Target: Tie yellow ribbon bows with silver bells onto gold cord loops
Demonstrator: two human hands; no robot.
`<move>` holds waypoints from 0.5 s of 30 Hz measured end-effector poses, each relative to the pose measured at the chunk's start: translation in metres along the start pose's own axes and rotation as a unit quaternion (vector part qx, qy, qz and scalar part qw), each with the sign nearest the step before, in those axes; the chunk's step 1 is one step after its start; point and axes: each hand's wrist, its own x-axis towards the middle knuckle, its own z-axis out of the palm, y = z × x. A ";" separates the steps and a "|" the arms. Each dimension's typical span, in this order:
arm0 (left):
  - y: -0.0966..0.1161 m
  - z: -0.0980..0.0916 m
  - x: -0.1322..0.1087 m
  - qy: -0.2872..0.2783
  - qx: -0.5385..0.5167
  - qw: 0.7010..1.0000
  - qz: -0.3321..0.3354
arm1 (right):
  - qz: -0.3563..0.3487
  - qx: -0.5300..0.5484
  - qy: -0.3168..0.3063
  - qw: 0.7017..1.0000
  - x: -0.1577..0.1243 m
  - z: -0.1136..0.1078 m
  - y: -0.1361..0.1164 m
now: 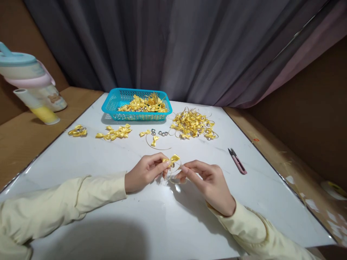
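Between thumb and fingers my left hand (148,171) pinches a yellow satin bow (175,158) with a small silver bell-like bead below its knot. My right hand (207,182) is closed on a thin gold cord (176,181) that loops down from the bow. Beyond my hands lie two loose bows, a curved piece of cord (159,148) and several silver beads (163,133). A pile of bows with cords and beads (191,123) sits to the right of them, and plain bows (115,133) lie to the left.
A blue plastic basket (137,116) holding more bows stands at the back. Thread snips (237,161) lie on the right of the white tabletop (141,224). Another small bow bundle (78,131) is at far left, near a thread spool (40,110) and a drink bottle (29,77).
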 end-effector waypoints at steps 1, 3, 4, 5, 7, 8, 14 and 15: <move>0.000 0.000 0.000 0.000 0.001 1.000 0.001 | 0.000 0.000 0.000 1.000 0.000 0.000 0.000; 0.001 0.000 0.000 0.000 0.001 1.000 0.003 | -0.002 0.000 0.001 1.000 0.000 0.000 0.001; 0.001 0.000 0.000 0.000 0.000 1.000 0.004 | -0.002 0.002 0.002 1.000 0.000 0.000 0.001; 0.001 0.000 0.000 -0.001 -0.001 1.000 0.005 | -0.001 0.005 0.004 1.000 0.001 0.001 0.001; 0.000 -0.001 0.000 -0.001 -0.006 1.000 0.003 | 0.002 0.017 0.006 1.000 0.001 0.001 0.001; 0.000 -0.001 0.000 -0.002 -0.008 1.000 0.002 | 0.005 0.026 0.006 1.000 0.001 0.002 0.001; 0.001 0.000 0.000 -0.001 -0.015 1.000 -0.004 | 0.020 0.080 -0.003 0.997 0.002 0.002 0.004; 0.001 0.000 0.000 -0.002 -0.018 1.000 -0.004 | 0.023 0.089 -0.004 0.996 0.002 0.002 0.004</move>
